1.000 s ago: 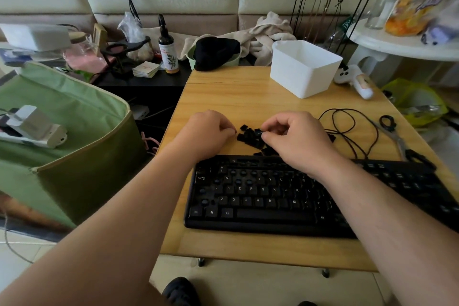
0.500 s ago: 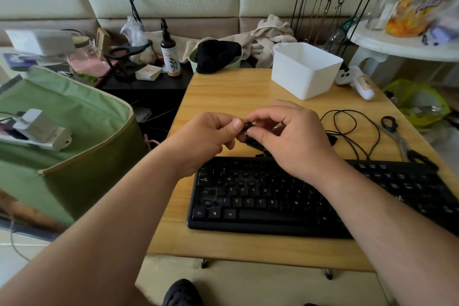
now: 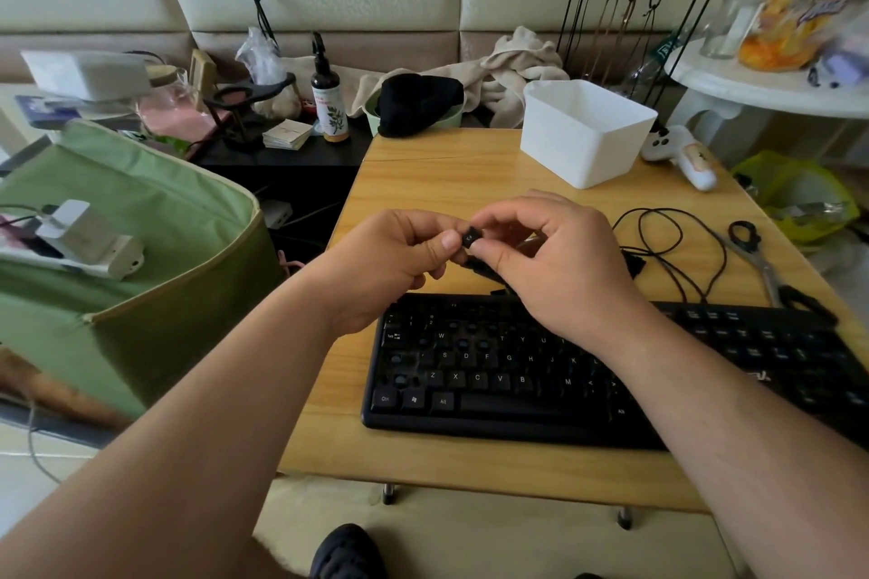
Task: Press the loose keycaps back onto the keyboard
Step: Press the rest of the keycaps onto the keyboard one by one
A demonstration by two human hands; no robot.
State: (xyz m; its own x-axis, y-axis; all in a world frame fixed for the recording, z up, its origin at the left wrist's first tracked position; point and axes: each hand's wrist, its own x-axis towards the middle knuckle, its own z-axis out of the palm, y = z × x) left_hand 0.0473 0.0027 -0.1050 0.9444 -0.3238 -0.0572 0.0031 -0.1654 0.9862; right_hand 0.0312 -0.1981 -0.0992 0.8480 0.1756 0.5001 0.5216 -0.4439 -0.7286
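Note:
A black keyboard [image 3: 517, 390] lies along the near side of the wooden table [image 3: 446, 183], with several bare switch spots in its left rows. Above its far edge, my right hand [image 3: 559, 263] pinches a small black keycap [image 3: 470, 236] between thumb and forefinger. My left hand [image 3: 390, 259] has its fingers curled, and its thumb tip touches the same keycap from the left. A small pile of loose black keycaps [image 3: 475, 267] sits on the table under my hands, mostly hidden by them.
A white plastic bin [image 3: 588, 132] stands at the back of the table. The keyboard's black cable [image 3: 667, 240] coils to the right, with scissors [image 3: 762, 263] beyond it. A green fabric box [image 3: 131, 259] stands left of the table.
Both hands rose from the pile of keycaps behind the keyboard. My right hand lifted one keycap and my left hand came in to meet it.

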